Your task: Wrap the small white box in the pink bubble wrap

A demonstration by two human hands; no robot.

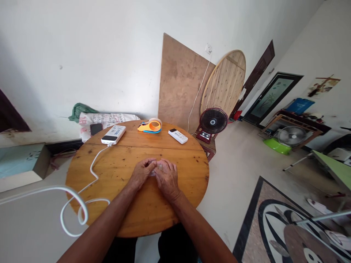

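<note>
Near the front middle of the round wooden table, my left hand (143, 172) and my right hand (167, 179) meet. Both have their fingers closed on a small whitish, see-through thing (152, 174), perhaps plastic film; the fingers cover most of it. Beyond them stands an orange and blue tape dispenser (149, 126) with a roll of tape. To its left lies a white power bank (113, 134) with a white cable (93, 164) plugged in. A second white block with a dark end (178, 136), like another power bank, rests to the right.
The round wooden table (128, 153) fills the middle. The cable loops over its left edge. Behind it, a small dark fan (213, 121) sits on a stool, beside a leaning board (183, 73) and a round wooden top (226, 80). A printed sack (109, 118) lies by the wall.
</note>
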